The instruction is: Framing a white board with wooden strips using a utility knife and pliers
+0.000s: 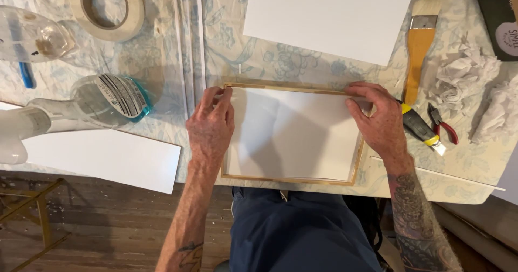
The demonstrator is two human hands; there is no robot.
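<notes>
While a sheet of white paper [294,134] lies inside a shallow wooden frame [291,180] at the near edge of a cloth-covered table [226,51], a seated person presses it down with both hands in the head view. The left hand [210,129] rests flat over the sheet's left edge, fingers close together and pointing away from the body, its fingertips at the upper left corner; it grips nothing. The right hand [380,121] sits over the frame's right side, fingers bent inward and pressing along the upper right corner, likewise holding nothing. The frame's long axis runs left to right between the two hands, and each hand is on its own end, neither nearer than the other.

Just right of the right hand lie a yellow-and-black utility knife [420,127] and small red-handled pliers [443,126], with a wide flat brush [422,40] farther back and crumpled paper [467,75] beside it. A larger white sheet [329,16] lies beyond the frame. To the left are a clear plastic bottle on its side [110,97], a roll of tape [108,8] and another white sheet [108,156] overhanging the table edge.
</notes>
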